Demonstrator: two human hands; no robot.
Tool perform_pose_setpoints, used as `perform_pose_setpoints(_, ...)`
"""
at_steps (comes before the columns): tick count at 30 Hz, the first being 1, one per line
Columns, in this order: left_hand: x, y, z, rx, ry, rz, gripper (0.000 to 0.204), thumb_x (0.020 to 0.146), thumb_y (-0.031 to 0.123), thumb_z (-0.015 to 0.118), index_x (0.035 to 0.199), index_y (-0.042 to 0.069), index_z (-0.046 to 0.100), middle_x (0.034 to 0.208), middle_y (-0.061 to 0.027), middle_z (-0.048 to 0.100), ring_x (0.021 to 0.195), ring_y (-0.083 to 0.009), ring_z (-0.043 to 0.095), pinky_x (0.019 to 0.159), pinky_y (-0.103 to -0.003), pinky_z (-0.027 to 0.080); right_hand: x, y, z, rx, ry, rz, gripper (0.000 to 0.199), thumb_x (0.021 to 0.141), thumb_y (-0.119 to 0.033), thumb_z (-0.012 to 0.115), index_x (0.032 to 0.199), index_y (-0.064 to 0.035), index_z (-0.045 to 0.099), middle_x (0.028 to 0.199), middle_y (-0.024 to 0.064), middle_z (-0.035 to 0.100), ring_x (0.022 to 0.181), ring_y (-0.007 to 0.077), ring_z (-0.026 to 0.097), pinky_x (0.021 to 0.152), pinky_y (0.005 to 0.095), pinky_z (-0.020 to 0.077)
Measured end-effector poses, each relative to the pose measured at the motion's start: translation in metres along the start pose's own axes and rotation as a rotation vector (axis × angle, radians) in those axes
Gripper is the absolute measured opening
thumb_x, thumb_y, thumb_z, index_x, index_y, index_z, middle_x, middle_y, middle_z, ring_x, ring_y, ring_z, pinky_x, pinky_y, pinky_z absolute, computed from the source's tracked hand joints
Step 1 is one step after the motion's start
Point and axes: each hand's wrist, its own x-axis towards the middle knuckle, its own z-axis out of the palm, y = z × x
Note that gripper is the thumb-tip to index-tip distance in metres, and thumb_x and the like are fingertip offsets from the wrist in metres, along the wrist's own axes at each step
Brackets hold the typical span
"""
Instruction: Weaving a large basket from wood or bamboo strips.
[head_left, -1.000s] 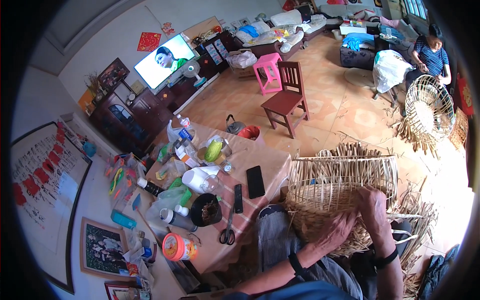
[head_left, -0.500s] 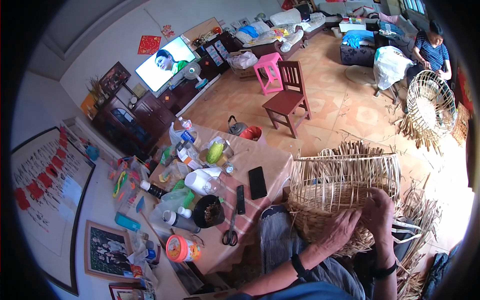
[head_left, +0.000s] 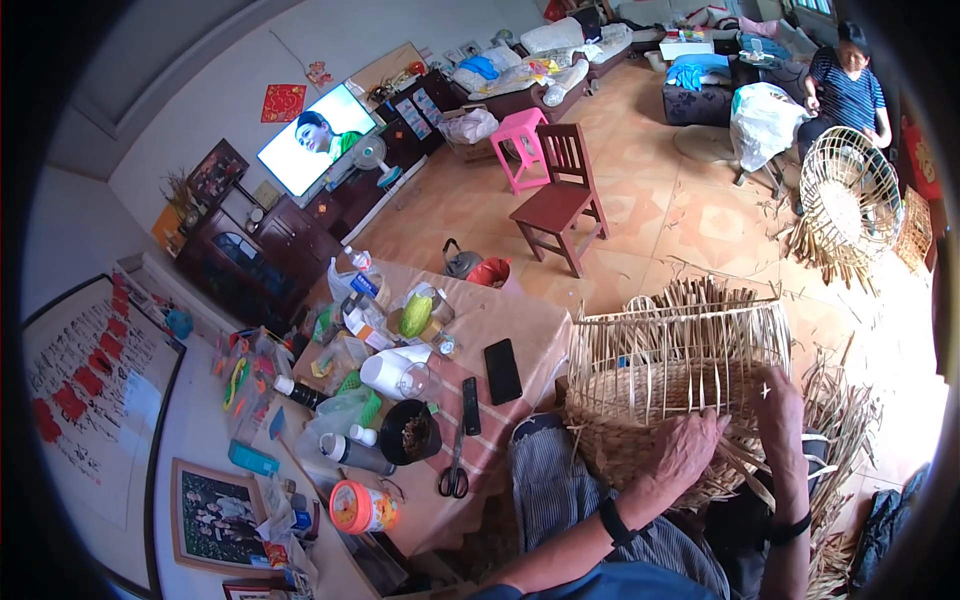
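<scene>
Along the lower edge of the frame, we wear a dark blue fabric garment [head_left: 610, 582], finely striped greyish legwear [head_left: 550, 482] and plain black wristbands [head_left: 615, 522].

On my head feed the left hand [head_left: 688, 448] lay against the woven wall of a straw basket [head_left: 635, 388], fingers bent; the right hand [head_left: 782, 412] was curled at the basket's right end, slightly higher, with loose pale strips [head_left: 738, 460] between the two. I could not make out the exact grip. Bare uprights [head_left: 650, 340] rose above the weave. Dry stalks [head_left: 848, 425] lay heaped to the right. On the table [head_left: 540, 345], left of the basket: phone [head_left: 503, 372], remote control [head_left: 471, 405], scissors [head_left: 454, 475], black bowl [head_left: 391, 440], orange-lidded tub [head_left: 364, 507]. Beyond, I noted a red-brown chair [head_left: 555, 210], a pink stool [head_left: 521, 125], a lit television [head_left: 325, 148] and, far right, a seated co-worker [head_left: 848, 95] in a striped shirt beside an openwork basket [head_left: 842, 205].
</scene>
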Motion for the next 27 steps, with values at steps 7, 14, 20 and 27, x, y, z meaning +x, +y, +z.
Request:
perform_pose_setpoints(7, -0.006, -0.002, -0.022, -0.086, 0.081, 0.176, 0.029, 0.102, 0.025, 0.064, 0.081, 0.007, 0.056, 0.061, -0.0129, 0.060, 0.053, -0.0314, 0.062, 0.053, -0.045, 0.050, -0.006, -0.003, 0.010, -0.048, -0.187, 0.056, 0.025, 0.094, -0.025, 0.071, 0.085, -0.0047, 0.059, 0.066, 0.0193, 0.061, 0.063, 0.0427, 0.062, 0.058, 0.0483, 0.0467)
perform_pose_setpoints(14, -0.023, -0.029, -0.051, -0.127, 0.162, 0.278, 0.037, 0.096, 0.021, 0.071, 0.066, 0.007, 0.055, 0.055, -0.0097, 0.055, 0.048, -0.0294, 0.058, 0.049, -0.042, 0.046, -0.015, -0.040, 0.003, -0.001, -0.144, 0.093, 0.029, 0.093, -0.027, 0.074, 0.077, -0.0054, 0.061, 0.064, 0.0167, 0.062, 0.058, 0.0368, 0.063, 0.058, 0.0463, 0.0462)
perform_pose_setpoints(20, -0.037, -0.085, -0.053, -0.095, 0.266, 0.291, 0.027, 0.093, 0.016, 0.072, 0.070, 0.006, 0.060, 0.059, -0.0104, 0.059, 0.054, -0.0295, 0.064, 0.055, -0.042, 0.051, -0.032, -0.078, 0.038, -0.038, -0.198, -0.057, 0.016, 0.092, -0.015, 0.070, 0.083, -0.0064, 0.059, 0.068, 0.0154, 0.064, 0.061, 0.0337, 0.065, 0.055, 0.0464, 0.0474)
perform_pose_setpoints(27, -0.048, -0.081, -0.066, -0.139, 0.092, 0.211, 0.021, 0.092, 0.015, 0.069, 0.074, 0.008, 0.058, 0.072, -0.0141, 0.063, 0.071, -0.0338, 0.065, 0.067, -0.046, 0.051, -0.031, -0.073, 0.006, 0.329, -0.219, 0.021, 0.029, 0.084, 0.000, 0.071, 0.112, -0.0040, 0.068, 0.096, 0.0174, 0.067, 0.086, 0.0370, 0.067, 0.073, 0.0425, 0.0542)
